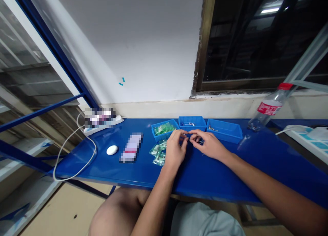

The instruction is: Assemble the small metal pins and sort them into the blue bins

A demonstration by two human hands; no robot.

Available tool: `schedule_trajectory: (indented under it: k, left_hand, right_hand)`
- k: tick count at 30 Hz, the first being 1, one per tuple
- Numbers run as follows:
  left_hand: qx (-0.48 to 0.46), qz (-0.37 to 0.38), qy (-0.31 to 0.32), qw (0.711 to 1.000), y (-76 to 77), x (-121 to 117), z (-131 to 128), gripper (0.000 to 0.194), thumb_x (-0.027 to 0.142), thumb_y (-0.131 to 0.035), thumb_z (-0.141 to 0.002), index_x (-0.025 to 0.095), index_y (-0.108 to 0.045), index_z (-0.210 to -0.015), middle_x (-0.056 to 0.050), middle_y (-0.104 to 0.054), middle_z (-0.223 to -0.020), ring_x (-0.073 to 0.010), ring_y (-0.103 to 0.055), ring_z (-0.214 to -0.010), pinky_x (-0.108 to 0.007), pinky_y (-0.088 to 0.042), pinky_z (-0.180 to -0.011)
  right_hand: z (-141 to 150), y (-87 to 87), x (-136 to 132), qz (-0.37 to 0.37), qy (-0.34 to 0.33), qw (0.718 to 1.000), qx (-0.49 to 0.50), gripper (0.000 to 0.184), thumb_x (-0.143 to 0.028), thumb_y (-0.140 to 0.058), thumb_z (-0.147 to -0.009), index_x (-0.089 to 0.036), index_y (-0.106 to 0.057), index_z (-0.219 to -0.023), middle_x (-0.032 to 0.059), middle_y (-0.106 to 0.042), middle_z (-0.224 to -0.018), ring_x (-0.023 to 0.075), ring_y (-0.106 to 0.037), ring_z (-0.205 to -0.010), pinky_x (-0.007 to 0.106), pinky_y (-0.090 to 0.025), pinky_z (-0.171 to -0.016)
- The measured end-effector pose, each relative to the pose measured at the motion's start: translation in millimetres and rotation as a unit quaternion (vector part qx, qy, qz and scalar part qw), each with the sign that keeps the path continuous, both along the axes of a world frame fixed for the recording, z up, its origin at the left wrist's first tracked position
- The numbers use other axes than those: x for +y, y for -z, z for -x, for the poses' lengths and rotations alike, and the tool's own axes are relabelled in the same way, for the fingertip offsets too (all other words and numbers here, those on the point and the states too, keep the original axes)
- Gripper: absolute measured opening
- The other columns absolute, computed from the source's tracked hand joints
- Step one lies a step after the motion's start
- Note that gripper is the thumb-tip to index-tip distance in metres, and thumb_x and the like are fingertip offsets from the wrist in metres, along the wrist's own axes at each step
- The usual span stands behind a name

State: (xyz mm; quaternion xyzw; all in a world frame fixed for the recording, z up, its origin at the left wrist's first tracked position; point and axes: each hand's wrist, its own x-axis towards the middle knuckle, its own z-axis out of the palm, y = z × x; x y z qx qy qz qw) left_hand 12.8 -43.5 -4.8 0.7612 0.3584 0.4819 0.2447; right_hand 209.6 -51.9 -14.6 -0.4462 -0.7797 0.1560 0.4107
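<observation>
My left hand [176,148] and my right hand [208,144] meet fingertip to fingertip above the blue table [217,176]. Both have their fingers curled in, and whatever they hold is too small to make out. A small dark item shows under the fingers of my right hand. Just left of my left hand lie several small clear-green plastic packets [159,158]. Behind the hands stand three blue trays: a left tray [159,138] with green packets, a middle tray [192,119] with thin metal pieces, and a right tray [230,133] with small metal parts.
On the left are a blurred-out phone-like object [131,148], a white oval object [112,150], and a power strip [104,127] with a looping white cable [74,176]. A clear bottle with a red cap [270,108] stands at the right rear, near a white-and-blue object [302,140].
</observation>
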Motion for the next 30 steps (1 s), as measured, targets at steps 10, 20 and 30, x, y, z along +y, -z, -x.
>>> schedule_trajectory:
  k: [10,20,30]
  left_hand:
    - [-0.031,0.034,-0.008,0.999,-4.7,-3.6,-0.3,0.03,0.031,-0.064,-0.101,0.021,-0.067,-0.129,-0.012,-0.072,-0.128,-0.0231,-0.074,-0.108,-0.035,-0.064,-0.089]
    - [0.004,0.084,0.006,0.996,-2.0,-4.4,-1.2,0.02,0.032,-0.069,-0.099,0.023,-0.078,-0.113,-0.004,-0.083,-0.109,-0.0231,-0.08,-0.095,-0.033,-0.065,-0.086]
    - [-0.033,0.095,-0.029,0.994,3.0,1.4,1.0,0.023,0.014,-0.07,-0.093,0.022,-0.077,-0.113,-0.005,-0.083,-0.11,-0.0227,-0.08,-0.102,-0.039,-0.066,-0.096]
  right_hand:
    - [3.0,-5.4,-3.9,0.029,0.013,0.999,0.03,0.03,-0.023,-0.06,-0.093,-0.025,-0.073,-0.119,0.001,-0.075,-0.088,0.0163,-0.065,-0.068,0.029,-0.054,-0.064]
    - [-1.0,-1.5,0.8,-0.023,0.018,0.999,0.034,0.014,-0.026,-0.063,-0.095,-0.024,-0.076,-0.098,0.0063,-0.077,-0.102,0.0209,-0.07,-0.079,0.035,-0.06,-0.072]
    - [3.2,0.6,0.6,-0.016,0.006,1.0,0.023,0.02,-0.03,-0.064,-0.099,-0.028,-0.08,-0.111,0.0049,-0.081,-0.113,0.0255,-0.077,-0.098,0.042,-0.064,-0.091]
